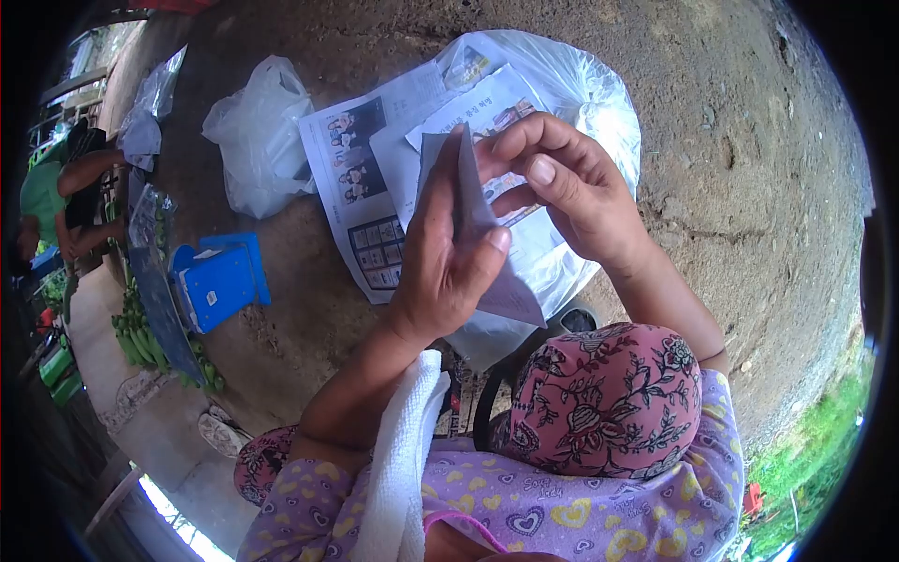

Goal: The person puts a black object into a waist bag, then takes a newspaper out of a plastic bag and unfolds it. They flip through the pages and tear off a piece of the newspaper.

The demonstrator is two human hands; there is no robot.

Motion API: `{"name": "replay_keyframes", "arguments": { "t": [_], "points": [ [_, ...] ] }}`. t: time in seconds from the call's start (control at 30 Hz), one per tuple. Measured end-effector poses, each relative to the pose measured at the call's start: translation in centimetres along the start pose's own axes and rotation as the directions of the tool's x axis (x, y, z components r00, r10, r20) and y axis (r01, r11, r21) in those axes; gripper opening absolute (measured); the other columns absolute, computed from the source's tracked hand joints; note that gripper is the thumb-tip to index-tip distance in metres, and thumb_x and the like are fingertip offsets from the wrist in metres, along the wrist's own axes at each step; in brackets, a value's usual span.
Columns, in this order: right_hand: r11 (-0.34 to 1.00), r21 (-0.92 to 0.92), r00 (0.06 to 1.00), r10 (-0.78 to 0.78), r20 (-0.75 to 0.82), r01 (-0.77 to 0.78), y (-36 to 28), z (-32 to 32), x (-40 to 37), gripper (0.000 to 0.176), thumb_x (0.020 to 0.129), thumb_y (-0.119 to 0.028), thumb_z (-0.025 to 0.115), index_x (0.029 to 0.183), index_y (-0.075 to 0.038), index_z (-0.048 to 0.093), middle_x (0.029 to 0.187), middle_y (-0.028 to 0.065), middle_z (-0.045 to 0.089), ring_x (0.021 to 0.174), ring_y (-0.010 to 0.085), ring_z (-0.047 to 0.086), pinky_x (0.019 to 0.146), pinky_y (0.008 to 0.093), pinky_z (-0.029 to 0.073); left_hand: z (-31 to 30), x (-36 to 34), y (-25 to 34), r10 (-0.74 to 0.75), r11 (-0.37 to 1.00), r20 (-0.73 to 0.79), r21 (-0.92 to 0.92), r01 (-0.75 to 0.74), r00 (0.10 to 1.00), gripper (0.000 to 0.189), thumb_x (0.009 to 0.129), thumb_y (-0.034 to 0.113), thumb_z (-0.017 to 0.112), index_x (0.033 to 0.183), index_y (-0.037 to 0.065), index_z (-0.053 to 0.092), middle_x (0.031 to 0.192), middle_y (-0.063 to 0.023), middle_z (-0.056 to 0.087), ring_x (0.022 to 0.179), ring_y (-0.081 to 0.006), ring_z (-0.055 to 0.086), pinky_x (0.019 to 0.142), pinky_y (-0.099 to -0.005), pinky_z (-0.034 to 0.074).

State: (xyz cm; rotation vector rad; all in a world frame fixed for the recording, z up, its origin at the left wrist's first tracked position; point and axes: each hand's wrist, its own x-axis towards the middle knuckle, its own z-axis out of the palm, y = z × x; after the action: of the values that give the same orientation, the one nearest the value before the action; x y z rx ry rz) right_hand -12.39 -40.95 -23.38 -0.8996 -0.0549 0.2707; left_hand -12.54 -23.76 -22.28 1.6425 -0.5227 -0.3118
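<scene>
A folded sheet of newspaper (pixel 510 292) stands on edge in my left hand (pixel 440 248), with the thumb on its near side and the fingers along the fold. My right hand (pixel 585 192) is just to the right of the sheet, fingers loosely bent and apart, fingertips close to the paper. Below both hands lie spread newspaper pages (pixel 351 201) with print and photos. They rest on a large, full clear plastic bag (pixel 599 103).
A second, crumpled clear plastic bag (pixel 257 140) sits on the dirt ground to the left. Nearby stand a blue weighing scale (pixel 220 281) and green bananas (pixel 136 337). Another person (pixel 80 187) works at the far left. A white towel (pixel 405 459) hangs over my shoulder.
</scene>
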Motion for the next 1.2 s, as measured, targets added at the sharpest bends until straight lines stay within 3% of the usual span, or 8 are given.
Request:
{"name": "replay_keyframes", "arguments": {
  "t": [0.1, 0.2, 0.33, 0.73, 1.2],
  "points": [
    [0.999, 0.035, 0.999, 0.031, 0.037, -0.033, 0.1, 0.3, -0.1, 0.027, 0.089, -0.025, 0.065, 0.101, -0.002, 0.059, 0.101, 0.0066, 0.063, 0.091, 0.0129, 0.061, 0.077, 0.0259, 0.051, 0.2, 0.3, 1.4, -0.003, 0.999, 0.01, -0.032, 0.003, 1.0, 0.076, 0.086, 0.021, 0.062, 0.14, -0.01, 0.02, 0.132, -0.0268, 0.041, 0.124, -0.0339, 0.045, 0.104, -0.0399, 0.035],
    [0.992, 0.098, 0.996, 0.071, 0.054, -0.076, 0.2, 0.9, -0.3, 0.025, 0.086, -0.023, 0.069, 0.097, -0.003, 0.059, 0.091, 0.0029, 0.062, 0.083, 0.01, 0.06, 0.071, 0.0236, 0.049, 0.2, 0.1, 1.9, -0.041, 0.978, 0.021, 0.208, 0.036, 0.999, 0.074, 0.087, 0.02, 0.061, 0.14, -0.009, 0.02, 0.132, -0.0277, 0.041, 0.124, -0.0359, 0.045, 0.104, -0.0407, 0.035],
    [0.985, 0.126, 0.991, 0.113, 0.072, -0.121, 0.4, 0.7, -0.4, 0.021, 0.085, -0.02, 0.071, 0.091, -0.005, 0.058, 0.082, -0.0011, 0.059, 0.074, 0.0067, 0.055, 0.064, 0.0212, 0.045, 0.7, -0.5, 1.4, -0.001, 0.953, 0.03, 0.304, -0.008, 1.0, 0.069, 0.089, 0.015, 0.056, 0.142, -0.008, 0.018, 0.137, -0.03, 0.036, 0.126, -0.0411, 0.042, 0.105, -0.0434, 0.034],
    [0.971, 0.198, 0.99, 0.117, 0.083, -0.132, 1.1, 0.6, -0.8, 0.021, 0.086, -0.022, 0.07, 0.09, -0.006, 0.058, 0.083, -0.001, 0.059, 0.073, 0.0065, 0.056, 0.065, 0.0209, 0.046, 0.8, -0.8, 2.0, -0.045, 0.972, 0.064, 0.235, 0.029, 0.997, 0.065, 0.095, 0.019, 0.048, 0.142, -0.01, 0.015, 0.143, -0.0308, 0.029, 0.133, -0.0408, 0.032, 0.109, -0.0429, 0.027],
    [0.963, 0.221, 0.988, 0.145, 0.052, -0.153, 1.6, 0.7, -0.7, 0.02, 0.087, -0.022, 0.068, 0.092, -0.006, 0.058, 0.085, 0.0014, 0.061, 0.075, 0.0083, 0.058, 0.067, 0.0227, 0.049, 0.6, -1.0, 1.7, -0.088, 0.988, 0.04, 0.132, 0.082, 0.995, 0.062, 0.096, 0.021, 0.044, 0.142, -0.011, 0.017, 0.143, -0.0301, 0.029, 0.134, -0.0392, 0.031, 0.11, -0.0418, 0.026]
  ]
}}
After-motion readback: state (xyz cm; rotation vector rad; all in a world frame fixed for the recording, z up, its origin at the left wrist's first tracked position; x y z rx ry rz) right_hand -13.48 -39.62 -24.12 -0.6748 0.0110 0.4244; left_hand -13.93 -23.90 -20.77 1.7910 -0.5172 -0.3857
